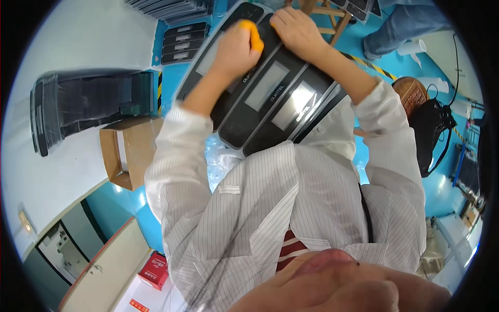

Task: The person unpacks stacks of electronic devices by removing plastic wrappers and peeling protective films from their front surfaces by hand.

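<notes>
A sheet of several long black plastic panels (260, 114) with pale rectangular windows lies tilted across my lap. Over its far left part my left hand (234, 52) is closed in a fist, slightly smeared by motion. Something bright orange (252, 35) shows at its fingers; whether it is finger covers or a held thing I cannot tell. My right hand (299, 34) has its fingers curled over the sheet's far edge, gripping it, with a small orange bit at one fingertip. Light glares off the window nearest my right side.
A stack of dark panels (99, 99) stands on the white table at left, beside an open cardboard box (132, 151). More panels (182, 44) lie at the far left. A wooden stool (332, 18), a person's jeans leg (405, 28) and a black bag (431, 130) are to the right.
</notes>
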The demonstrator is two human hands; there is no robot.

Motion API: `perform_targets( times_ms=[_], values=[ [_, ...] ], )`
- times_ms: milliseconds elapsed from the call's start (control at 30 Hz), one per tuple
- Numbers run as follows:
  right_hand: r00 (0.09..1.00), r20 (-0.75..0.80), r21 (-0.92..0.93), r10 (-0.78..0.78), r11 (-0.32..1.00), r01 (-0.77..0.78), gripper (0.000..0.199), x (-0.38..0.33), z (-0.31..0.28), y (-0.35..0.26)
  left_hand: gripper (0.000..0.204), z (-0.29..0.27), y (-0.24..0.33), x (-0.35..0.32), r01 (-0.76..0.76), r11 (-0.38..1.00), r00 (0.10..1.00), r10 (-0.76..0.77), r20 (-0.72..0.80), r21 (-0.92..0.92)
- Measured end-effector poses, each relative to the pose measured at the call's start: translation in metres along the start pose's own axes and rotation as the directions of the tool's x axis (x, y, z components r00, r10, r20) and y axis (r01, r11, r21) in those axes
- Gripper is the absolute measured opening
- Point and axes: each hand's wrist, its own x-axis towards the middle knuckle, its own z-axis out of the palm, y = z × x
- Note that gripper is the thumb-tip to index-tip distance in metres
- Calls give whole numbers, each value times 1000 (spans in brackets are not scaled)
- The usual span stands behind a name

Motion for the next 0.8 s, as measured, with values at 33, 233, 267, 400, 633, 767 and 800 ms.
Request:
perform_targets(
  times_ms=[33, 233, 267, 400, 633, 767, 800],
  values=[
    [997, 34, 145, 65, 987, -69, 16, -9, -11, -18, 33, -6, 15, -20, 303, 945, 939, -274, 209, -122],
    [959, 49, 725, 281, 651, -227, 27, -46, -44, -57, 16, -33, 38, -42, -13, 944, 985, 69, 161, -329],
    [970, -60, 504, 237, 845, -175, 28, -44, -39, -41, 17, -38, 43, -42, -63, 958, 971, 123, 203, -279],
    [996, -37, 73, 76, 995, -73, 16, -44, -22, 12, 20, -59, 64, -42, -101, 883, 972, 186, 145, -459],
    [981, 89, 449, 174, 872, -196, 33, -52, -56, -29, 32, -22, 59, -17, 148, 979, 968, -114, 225, -142],
    [943, 108, 618, 313, 722, -311, 29, -39, -56, -22, 30, 6, 53, -20, 230, 896, 947, -117, 298, -381],
    [953, 47, 470, 300, 835, -286, 30, -29, -44, -9, 29, 9, 54, -24, 248, 820, 958, -127, 258, -516]
  ],
)
